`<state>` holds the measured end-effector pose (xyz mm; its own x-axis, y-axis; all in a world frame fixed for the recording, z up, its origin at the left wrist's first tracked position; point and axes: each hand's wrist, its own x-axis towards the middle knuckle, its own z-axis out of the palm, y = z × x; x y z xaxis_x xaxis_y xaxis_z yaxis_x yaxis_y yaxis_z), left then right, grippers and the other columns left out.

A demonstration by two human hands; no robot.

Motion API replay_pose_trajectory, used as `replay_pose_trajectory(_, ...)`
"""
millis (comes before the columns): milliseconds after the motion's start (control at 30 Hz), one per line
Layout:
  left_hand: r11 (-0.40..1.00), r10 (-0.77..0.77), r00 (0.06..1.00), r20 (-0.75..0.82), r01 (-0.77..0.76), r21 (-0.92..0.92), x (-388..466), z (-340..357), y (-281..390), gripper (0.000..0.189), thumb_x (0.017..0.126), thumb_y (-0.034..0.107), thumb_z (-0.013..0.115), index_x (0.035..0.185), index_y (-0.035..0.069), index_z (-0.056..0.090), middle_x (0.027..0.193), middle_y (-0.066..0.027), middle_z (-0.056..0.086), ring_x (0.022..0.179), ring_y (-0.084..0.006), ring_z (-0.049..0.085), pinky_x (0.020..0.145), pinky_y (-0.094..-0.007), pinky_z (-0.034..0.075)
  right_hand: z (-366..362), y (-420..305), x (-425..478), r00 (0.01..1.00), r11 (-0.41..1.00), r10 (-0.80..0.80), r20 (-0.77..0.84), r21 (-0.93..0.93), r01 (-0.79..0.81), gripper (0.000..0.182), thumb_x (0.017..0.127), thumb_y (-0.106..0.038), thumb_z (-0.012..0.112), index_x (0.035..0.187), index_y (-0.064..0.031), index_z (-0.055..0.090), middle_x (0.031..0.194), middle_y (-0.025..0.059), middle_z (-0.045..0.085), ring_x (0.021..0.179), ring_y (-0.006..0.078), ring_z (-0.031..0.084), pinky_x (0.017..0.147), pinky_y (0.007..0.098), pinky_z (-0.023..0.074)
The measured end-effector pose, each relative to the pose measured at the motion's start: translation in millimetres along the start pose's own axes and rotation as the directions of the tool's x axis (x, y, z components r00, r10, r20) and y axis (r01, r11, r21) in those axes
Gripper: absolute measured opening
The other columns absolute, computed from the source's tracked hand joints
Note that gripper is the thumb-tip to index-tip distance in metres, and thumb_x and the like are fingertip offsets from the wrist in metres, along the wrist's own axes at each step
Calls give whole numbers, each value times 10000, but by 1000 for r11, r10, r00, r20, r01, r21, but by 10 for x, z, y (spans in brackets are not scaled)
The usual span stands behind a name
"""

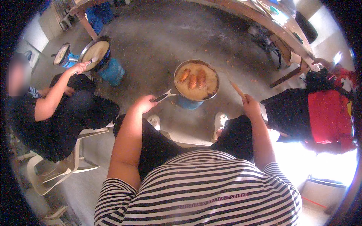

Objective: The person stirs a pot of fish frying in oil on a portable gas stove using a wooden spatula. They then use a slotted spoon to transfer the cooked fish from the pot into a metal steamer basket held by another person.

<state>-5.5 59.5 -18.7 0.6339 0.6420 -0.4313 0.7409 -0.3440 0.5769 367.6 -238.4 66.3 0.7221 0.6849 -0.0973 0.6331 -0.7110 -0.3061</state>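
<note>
My left hand (pixel 146 104) is closed on the handle (pixel 165 96) of a round frying pan (pixel 181 91). In the pan lie several browned, oblong pieces of food (pixel 193 81) in a shallow tan liquid that looks like oil. The pan rests above a blue base (pixel 190 104), mostly hidden beneath it. To the right of the pan, my right hand (pixel 250 104) grips a wooden utensil handle (pixel 238 89). Its far end, pointing up and left, is too blurred to make out.
At left, a seated person (pixel 53 104) holds a utensil over another pan (pixel 97 53). A smaller pan (pixel 61 53) stands beyond it. A plastic chair (pixel 75 158) is at lower left. A long wooden table (pixel 263 25) curves across the upper right. Someone in red and black (pixel 325 115) is at right.
</note>
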Motion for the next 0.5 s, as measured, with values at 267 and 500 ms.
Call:
replay_pose_trajectory(267, 995, -2, 995, -99, -8, -99, -28, -44, 230, 406, 807, 421, 578, 988, 59, 617, 985, -147, 626, 916, -262, 593, 796, -353, 444, 197, 94, 176, 997, 996, 5, -72, 86, 1, 339, 794, -295, 571, 1095, -141, 561, 910, 152, 632, 863, 323, 601, 747, 404, 461)
replay_pose_trajectory(500, 997, -65, 997, -37, 64, -32, -11, -25, 211, 458, 783, 450, 593, 1009, 51, 607, 1003, -154, 617, 923, -267, 586, 799, -344, 439, 152, 122, 260, 993, 988, 77, 90, 127, -88, 339, 786, -353, 576, 1048, -138, 580, 897, 158, 633, 850, 309, 607, 753, 393, 461)
